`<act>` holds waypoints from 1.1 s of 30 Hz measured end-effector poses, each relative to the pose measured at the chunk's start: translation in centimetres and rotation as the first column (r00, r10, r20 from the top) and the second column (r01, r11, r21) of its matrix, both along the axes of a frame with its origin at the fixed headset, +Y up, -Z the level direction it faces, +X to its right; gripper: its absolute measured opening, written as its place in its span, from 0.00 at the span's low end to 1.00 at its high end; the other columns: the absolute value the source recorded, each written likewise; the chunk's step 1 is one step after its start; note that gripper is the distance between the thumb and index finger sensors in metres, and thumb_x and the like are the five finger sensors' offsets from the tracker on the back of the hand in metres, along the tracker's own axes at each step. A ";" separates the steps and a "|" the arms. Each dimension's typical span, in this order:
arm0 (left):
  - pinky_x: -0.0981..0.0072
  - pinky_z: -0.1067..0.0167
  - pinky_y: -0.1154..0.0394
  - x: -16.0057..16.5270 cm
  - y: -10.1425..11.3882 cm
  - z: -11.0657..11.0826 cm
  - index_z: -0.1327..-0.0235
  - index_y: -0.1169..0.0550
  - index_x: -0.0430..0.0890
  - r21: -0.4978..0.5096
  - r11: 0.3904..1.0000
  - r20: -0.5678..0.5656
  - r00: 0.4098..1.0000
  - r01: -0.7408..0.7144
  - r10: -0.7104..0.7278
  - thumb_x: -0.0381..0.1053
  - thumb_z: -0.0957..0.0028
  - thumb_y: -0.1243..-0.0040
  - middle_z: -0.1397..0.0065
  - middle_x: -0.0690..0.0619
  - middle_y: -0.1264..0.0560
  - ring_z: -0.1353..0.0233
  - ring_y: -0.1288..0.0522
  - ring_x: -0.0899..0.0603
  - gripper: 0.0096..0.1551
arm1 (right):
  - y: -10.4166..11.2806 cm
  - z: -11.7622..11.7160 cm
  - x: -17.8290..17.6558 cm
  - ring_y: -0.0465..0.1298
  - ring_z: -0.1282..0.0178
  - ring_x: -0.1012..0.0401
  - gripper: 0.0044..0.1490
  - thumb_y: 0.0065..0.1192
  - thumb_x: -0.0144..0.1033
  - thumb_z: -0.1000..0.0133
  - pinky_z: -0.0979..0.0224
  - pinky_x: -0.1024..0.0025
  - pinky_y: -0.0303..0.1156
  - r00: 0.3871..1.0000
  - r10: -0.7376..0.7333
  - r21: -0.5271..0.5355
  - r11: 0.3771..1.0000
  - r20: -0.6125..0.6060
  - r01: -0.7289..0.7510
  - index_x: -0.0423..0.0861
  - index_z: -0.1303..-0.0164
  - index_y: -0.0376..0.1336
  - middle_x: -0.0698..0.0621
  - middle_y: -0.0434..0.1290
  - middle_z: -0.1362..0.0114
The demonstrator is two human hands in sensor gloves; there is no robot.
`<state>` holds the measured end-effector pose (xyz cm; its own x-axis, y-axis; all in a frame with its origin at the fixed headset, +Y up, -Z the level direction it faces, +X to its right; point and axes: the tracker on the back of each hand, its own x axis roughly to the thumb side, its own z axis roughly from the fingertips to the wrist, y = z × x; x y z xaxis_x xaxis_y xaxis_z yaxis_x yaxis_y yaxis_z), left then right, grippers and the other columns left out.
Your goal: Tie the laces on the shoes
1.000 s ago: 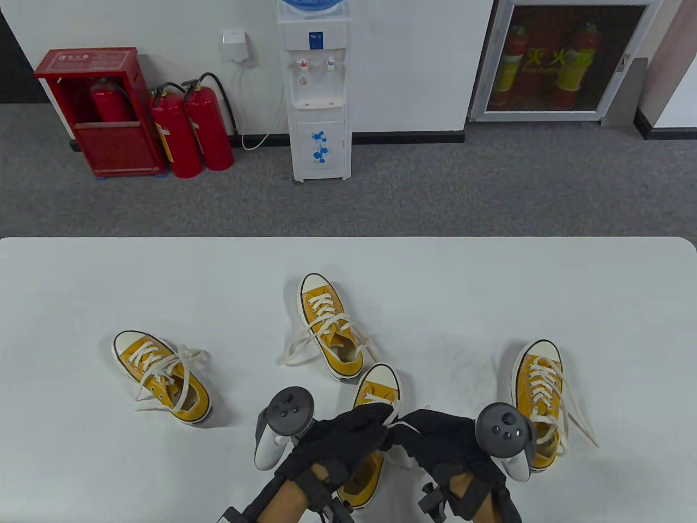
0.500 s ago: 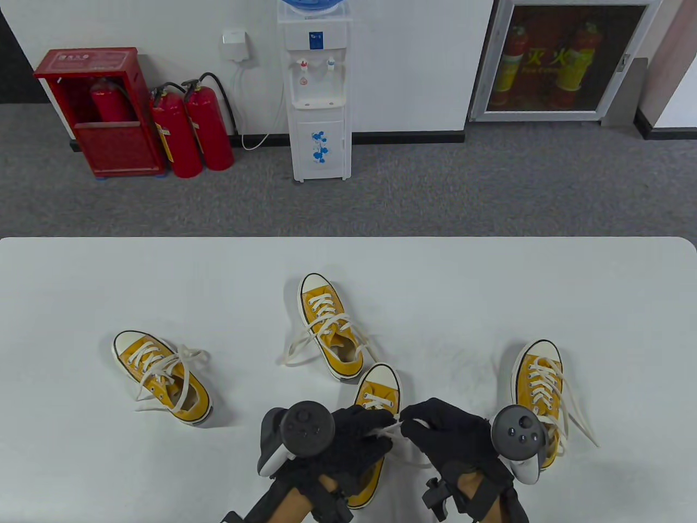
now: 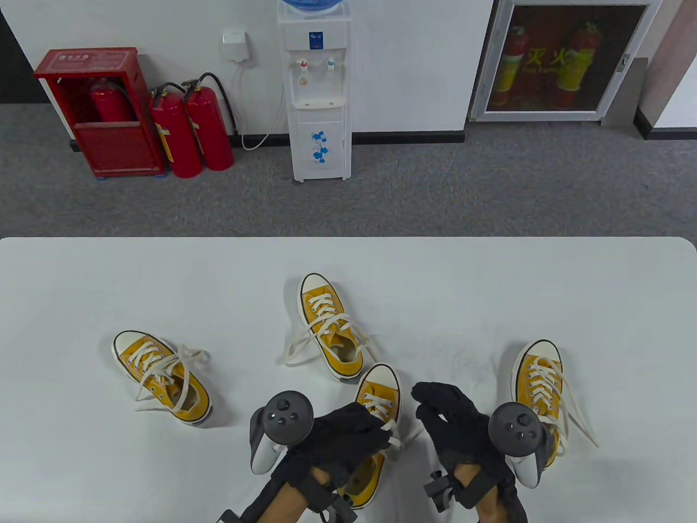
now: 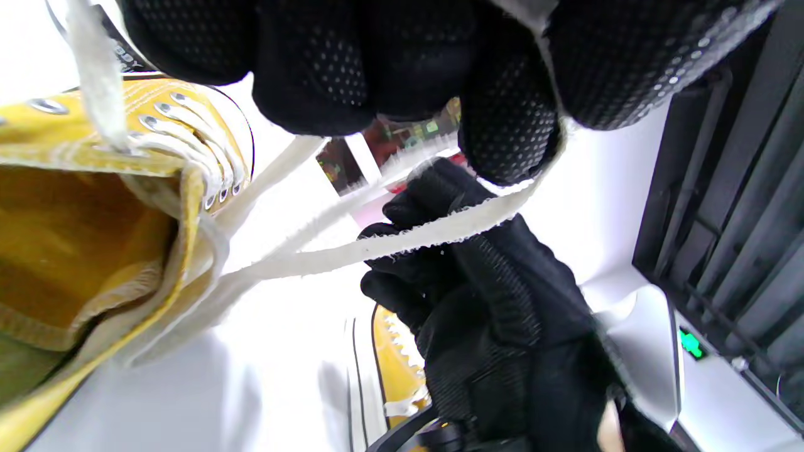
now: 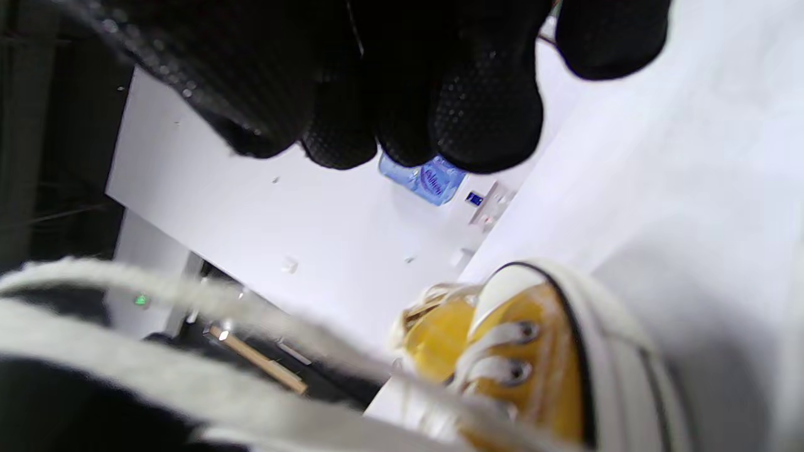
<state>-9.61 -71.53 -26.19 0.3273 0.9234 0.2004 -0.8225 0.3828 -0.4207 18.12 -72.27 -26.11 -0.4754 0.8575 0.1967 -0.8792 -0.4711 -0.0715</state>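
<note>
A yellow canvas shoe (image 3: 381,388) with white laces lies toe away from me at the near middle of the table, partly under my left hand (image 3: 375,430). My left hand grips a white lace (image 3: 393,436) above the shoe's tongue; the left wrist view shows the lace (image 4: 377,245) running taut from the shoe (image 4: 75,238) into its fingers (image 4: 509,125). My right hand (image 3: 430,403) is curled just right of the shoe and pinches another lace strand. In the right wrist view its fingers (image 5: 483,113) are bunched above the shoe's toe (image 5: 534,351), with blurred laces (image 5: 125,370) close by.
Three more yellow shoes lie on the white table (image 3: 109,283): one at the left (image 3: 163,376), one at the middle (image 3: 329,327) just beyond the worked shoe, one at the right (image 3: 539,381) beside my right wrist. Their loose laces trail on the tabletop.
My right hand has moved away from my left hand, up and to the right, drawing its lace out. My left hand has shifted slightly left and still grips its lace.
</note>
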 end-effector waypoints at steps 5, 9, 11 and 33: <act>0.39 0.37 0.27 -0.9 -0.4 -0.3 0.53 0.12 0.58 -0.035 0.999 -0.082 0.996 -0.040 0.037 0.67 0.48 0.36 0.46 0.54 0.19 0.48 0.19 0.43 0.20 | 1.2 0.6 -0.9 0.77 0.38 0.49 0.28 0.70 0.44 0.48 0.30 0.38 0.63 0.996 -0.027 0.091 0.995 -0.083 0.035 0.47 0.39 0.73 0.46 0.72 0.30; 0.39 0.37 0.27 -1.4 -0.7 -0.6 0.53 0.12 0.59 -0.057 0.996 -0.097 0.993 -0.065 0.059 0.67 0.48 0.36 0.45 0.54 0.20 0.47 0.19 0.43 0.20 | 1.7 1.3 -3.2 0.73 0.32 0.49 0.38 0.75 0.50 0.51 0.28 0.37 0.61 0.975 0.072 0.114 0.992 -0.210 -0.049 0.47 0.31 0.68 0.46 0.66 0.25; 0.39 0.36 0.28 -1.5 -0.8 -0.7 0.52 0.12 0.59 -0.054 0.997 -0.093 0.994 -0.061 0.056 0.67 0.48 0.36 0.44 0.54 0.20 0.47 0.19 0.42 0.20 | 1.8 1.5 -4.0 0.72 0.31 0.48 0.41 0.76 0.51 0.53 0.28 0.37 0.60 0.974 0.110 0.127 0.988 -0.197 -0.086 0.47 0.30 0.67 0.46 0.65 0.24; 0.36 0.31 0.31 -3.2 2.8 -0.1 0.41 0.16 0.58 0.288 0.868 -0.216 0.911 0.404 -0.352 0.70 0.48 0.43 0.37 0.51 0.22 0.40 0.20 0.40 0.29 | 2.6 1.4 -2.0 0.76 0.40 0.51 0.25 0.65 0.53 0.48 0.29 0.38 0.63 0.982 -0.110 0.096 0.987 -0.154 0.126 0.47 0.49 0.71 0.48 0.71 0.33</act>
